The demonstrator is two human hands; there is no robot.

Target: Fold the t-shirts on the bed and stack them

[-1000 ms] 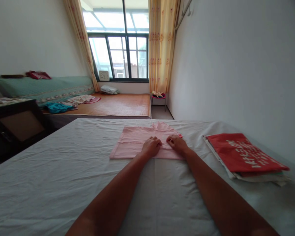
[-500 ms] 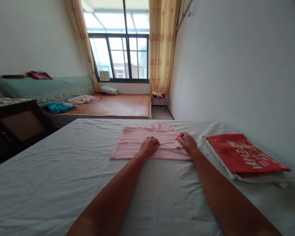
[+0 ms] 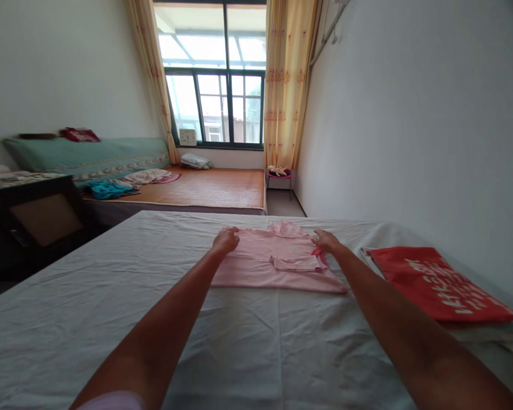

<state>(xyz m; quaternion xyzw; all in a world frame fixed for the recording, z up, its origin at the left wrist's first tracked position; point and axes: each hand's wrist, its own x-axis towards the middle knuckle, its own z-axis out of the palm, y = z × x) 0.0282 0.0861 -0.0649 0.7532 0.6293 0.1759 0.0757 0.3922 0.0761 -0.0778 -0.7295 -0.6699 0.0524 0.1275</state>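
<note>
A pink short-sleeved shirt (image 3: pixel 256 272) lies flat on the white sheet, its hem to the left and its reddish neckline to the right. One sleeve is folded inward over the body; the other juts from the far edge. At the far left corner, my left hand (image 3: pixel 226 240) has its fingers closed on the fabric. My right hand (image 3: pixel 326 240) is at the far right side by the neckline, fingers bent together at the shirt's edge. Its fingertips are partly hidden, but they seem to pinch the cloth.
A folded red cloth with white lettering (image 3: pixel 444 285) tops a stack at the right, beside the wall. Beyond the white-sheeted surface (image 3: pixel 162 256) stands a bed with a woven mat (image 3: pixel 222 185). A dark cabinet (image 3: pixel 43 216) is at the left, a small stool (image 3: pixel 279 173) near the window.
My left hand has moved from the shirt's middle leftward to its far left corner. My right hand has left the folded sleeve for the shirt's far right side. The view has shifted slightly.
</note>
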